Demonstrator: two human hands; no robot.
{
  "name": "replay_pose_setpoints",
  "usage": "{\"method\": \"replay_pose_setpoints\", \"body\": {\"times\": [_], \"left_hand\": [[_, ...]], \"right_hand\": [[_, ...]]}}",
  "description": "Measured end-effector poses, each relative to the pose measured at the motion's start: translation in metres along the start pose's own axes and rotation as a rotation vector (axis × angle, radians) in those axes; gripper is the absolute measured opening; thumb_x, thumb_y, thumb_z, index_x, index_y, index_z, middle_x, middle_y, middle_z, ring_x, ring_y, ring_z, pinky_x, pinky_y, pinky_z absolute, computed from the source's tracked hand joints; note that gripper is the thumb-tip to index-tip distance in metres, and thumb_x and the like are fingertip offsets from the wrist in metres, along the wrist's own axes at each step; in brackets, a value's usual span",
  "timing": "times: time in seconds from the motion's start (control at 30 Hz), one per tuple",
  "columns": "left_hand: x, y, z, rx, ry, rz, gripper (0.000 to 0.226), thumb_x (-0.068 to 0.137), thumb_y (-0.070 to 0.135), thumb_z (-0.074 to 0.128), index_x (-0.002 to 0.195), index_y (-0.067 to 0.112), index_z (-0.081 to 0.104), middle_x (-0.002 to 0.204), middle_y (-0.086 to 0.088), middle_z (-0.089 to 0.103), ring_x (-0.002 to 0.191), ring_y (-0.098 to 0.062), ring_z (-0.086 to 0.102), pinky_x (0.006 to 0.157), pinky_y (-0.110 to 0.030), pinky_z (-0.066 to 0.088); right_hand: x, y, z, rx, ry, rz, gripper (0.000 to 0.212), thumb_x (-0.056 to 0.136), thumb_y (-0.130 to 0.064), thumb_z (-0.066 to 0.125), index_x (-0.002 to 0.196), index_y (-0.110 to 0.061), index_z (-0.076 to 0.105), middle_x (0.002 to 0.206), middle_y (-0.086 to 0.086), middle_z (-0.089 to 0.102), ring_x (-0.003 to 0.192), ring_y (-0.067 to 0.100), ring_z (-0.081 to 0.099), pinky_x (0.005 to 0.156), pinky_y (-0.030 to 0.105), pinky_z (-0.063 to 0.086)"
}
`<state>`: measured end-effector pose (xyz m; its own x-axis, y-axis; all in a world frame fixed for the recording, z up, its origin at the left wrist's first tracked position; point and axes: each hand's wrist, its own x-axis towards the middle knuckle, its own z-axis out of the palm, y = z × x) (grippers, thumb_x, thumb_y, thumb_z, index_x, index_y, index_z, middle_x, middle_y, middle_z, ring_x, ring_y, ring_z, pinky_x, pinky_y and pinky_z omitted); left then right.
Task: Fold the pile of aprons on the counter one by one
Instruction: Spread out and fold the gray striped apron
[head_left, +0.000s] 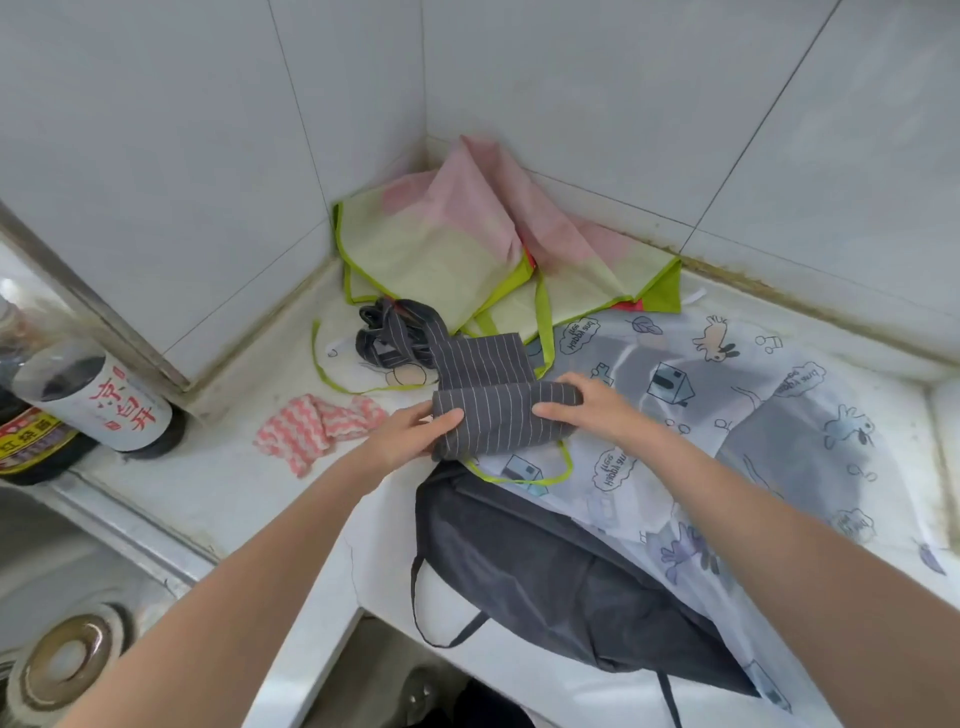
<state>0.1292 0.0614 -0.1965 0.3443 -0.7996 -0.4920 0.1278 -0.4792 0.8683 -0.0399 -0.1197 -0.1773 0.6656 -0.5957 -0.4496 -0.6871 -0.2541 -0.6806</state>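
Left hand (410, 434), right hand (587, 410): fingers curled, gripping folded striped apron (498, 415)

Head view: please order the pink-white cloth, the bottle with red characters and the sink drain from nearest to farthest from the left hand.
From the left hand:
1. Pink-white cloth, just to its left.
2. Bottle with red characters, farther left by the wall.
3. Sink drain, bottom-left corner.

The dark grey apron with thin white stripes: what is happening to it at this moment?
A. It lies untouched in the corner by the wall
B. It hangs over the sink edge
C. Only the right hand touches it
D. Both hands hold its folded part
D: the left hand and right hand grip either end of the folded dark grey apron with thin white stripes, above the counter.
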Motion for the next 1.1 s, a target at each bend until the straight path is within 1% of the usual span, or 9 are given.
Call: {"method": "replay_pose_setpoints", "body": {"times": [0.17,0.3,0.37,0.47,0.53,0.63,0.77,0.93,1.1], "left_hand": [[0.021,0.002,0.008,0.099,0.308,-0.086,0.036,0.095,0.043,0.047,0.096,0.010,0.063,0.099,-0.007,0.067,0.091,-0.022,0.061,0.080,-0.026,0.048],[0.030,0.005,0.017,0.588,0.548,-0.071,0.037,0.100,0.033,0.039,0.109,0.000,0.050,0.105,-0.017,0.058,0.101,-0.033,0.058,0.077,-0.036,0.041],[0.033,0.003,0.018,1.017,0.634,0.186,0.035,0.091,0.019,0.055,0.122,0.003,0.049,0.117,-0.017,0.054,0.104,-0.036,0.057,0.080,-0.041,0.045],[0.040,0.001,0.018,1.467,0.367,0.593,0.062,0.077,0.002,0.067,0.136,0.005,0.046,0.137,-0.020,0.047,0.124,-0.031,0.049,0.097,-0.039,0.043],[0.043,0.004,0.022,1.604,0.135,0.405,0.060,0.097,0.005,0.037,0.150,0.006,0.009,0.156,-0.016,0.013,0.144,-0.025,0.018,0.115,-0.034,0.017],[0.050,0.012,0.020,1.623,0.018,0.255,0.061,0.099,0.004,0.029,0.149,0.008,-0.006,0.158,-0.013,0.001,0.146,-0.023,0.008,0.117,-0.030,0.008],[0.056,0.024,0.013,1.370,-0.031,0.170,0.071,0.091,-0.006,0.037,0.151,0.019,0.008,0.157,-0.005,0.015,0.140,-0.022,0.027,0.106,-0.024,0.025],[0.063,0.046,0.001,1.153,0.027,0.214,0.067,0.086,-0.012,0.036,0.145,0.017,0.030,0.146,-0.008,0.034,0.127,-0.028,0.042,0.099,-0.031,0.035],[0.087,0.073,-0.034,1.368,0.155,0.316,0.074,0.083,-0.010,0.040,0.147,0.024,0.026,0.153,0.005,0.025,0.131,-0.029,0.029,0.106,-0.038,0.031]], "right_hand": [[0.027,-0.010,0.018,0.015,0.114,0.009,0.051,0.088,-0.042,0.061,0.121,-0.007,0.045,0.117,0.008,0.056,0.111,0.026,0.054,0.084,0.030,0.041],[0.043,-0.009,0.032,-0.143,0.113,0.065,0.062,0.092,-0.046,0.052,0.131,-0.001,0.035,0.128,0.018,0.052,0.116,0.032,0.051,0.082,0.033,0.038],[0.047,-0.009,0.037,-0.230,0.147,0.069,0.063,0.093,-0.047,0.049,0.132,-0.002,0.032,0.121,0.020,0.055,0.110,0.035,0.054,0.076,0.035,0.039],[0.044,-0.013,0.040,-0.404,0.212,0.030,0.063,0.092,-0.045,0.051,0.136,-0.005,0.030,0.130,0.018,0.042,0.115,0.036,0.049,0.081,0.042,0.045],[0.041,-0.015,0.035,-0.682,0.303,-0.193,0.063,0.090,-0.032,0.060,0.139,-0.006,0.033,0.138,0.018,0.034,0.121,0.036,0.041,0.089,0.047,0.047],[0.034,-0.014,0.024,-0.983,0.184,-0.599,0.065,0.077,-0.004,0.065,0.137,0.001,0.041,0.141,0.020,0.039,0.130,0.037,0.038,0.107,0.050,0.032],[0.023,-0.009,0.027,-1.213,-0.116,-0.437,0.076,0.091,-0.021,0.046,0.149,0.001,0.003,0.157,0.017,-0.001,0.146,0.030,-0.005,0.118,0.048,-0.005],[0.041,-0.029,0.041,-1.204,0.018,-0.492,0.060,0.078,-0.017,0.068,0.129,0.004,0.045,0.122,0.022,0.054,0.116,0.035,0.051,0.107,0.040,0.032],[0.065,-0.060,-0.003,-0.800,-0.320,-0.447,0.051,0.089,-0.021,0.061,0.135,-0.011,0.039,0.124,0.011,0.042,0.104,0.025,0.049,0.077,0.031,0.041]]}}
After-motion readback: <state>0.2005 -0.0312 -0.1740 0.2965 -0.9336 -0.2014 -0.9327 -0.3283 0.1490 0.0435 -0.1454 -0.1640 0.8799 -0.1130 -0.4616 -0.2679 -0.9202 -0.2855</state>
